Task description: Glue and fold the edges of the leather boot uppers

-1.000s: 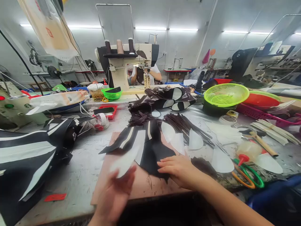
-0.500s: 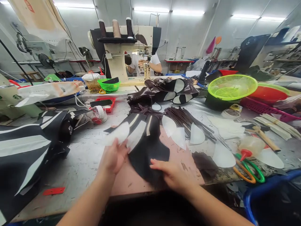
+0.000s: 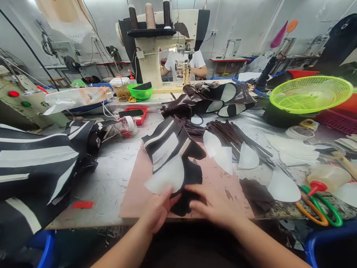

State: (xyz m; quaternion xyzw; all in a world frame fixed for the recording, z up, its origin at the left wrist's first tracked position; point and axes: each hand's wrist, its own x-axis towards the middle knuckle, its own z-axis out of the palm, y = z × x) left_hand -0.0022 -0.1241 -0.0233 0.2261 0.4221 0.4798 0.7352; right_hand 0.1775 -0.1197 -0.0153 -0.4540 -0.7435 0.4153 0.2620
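A black leather piece with white strips lies on the pink board, its lower part bent. Over its lower left part rests a white rounded piece. My left hand pinches the lower edge of this white piece, thumb on top and the other fingers partly hidden beneath. My right hand is open just to the right, its fingers apart and the fingertips at the black leather's edge. More white rounded pieces lie to the right, on and beside dark strips.
Black leather parts cover the table's left side. Green and orange scissors and a glue bottle lie at the right. Behind stand a sewing machine and a yellow-green basket. A person sits beyond.
The white rounded piece has moved right and down over the leather, with my left hand nearer my right. The leather's lower part has changed shape. The view has turned slightly left.
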